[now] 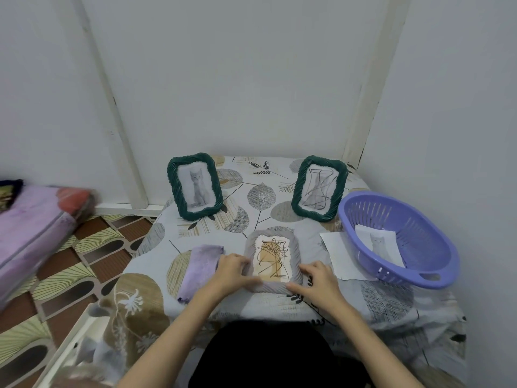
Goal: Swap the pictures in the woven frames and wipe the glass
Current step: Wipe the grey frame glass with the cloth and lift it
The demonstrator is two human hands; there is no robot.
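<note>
A grey woven frame (272, 239) lies flat near the table's front, showing a line drawing on a tan and white picture. My left hand (233, 271) grips its lower left edge and my right hand (316, 278) grips its lower right edge. Two green woven frames stand upright behind it: the left one (195, 186) holds a grey cat photo, the right one (319, 188) holds a scribbled abstract picture. A lilac cloth (200, 268) lies folded just left of my left hand. A loose cat picture (380, 246) rests inside the purple basket (419, 273).
The table (377, 301) wears a leaf-patterned cloth and sits in a corner of white walls. A white sheet (340, 257) lies partly under the basket. A pink mattress (33, 228) is at the left, over patterned floor tiles. A white tray (81, 340) sits low left.
</note>
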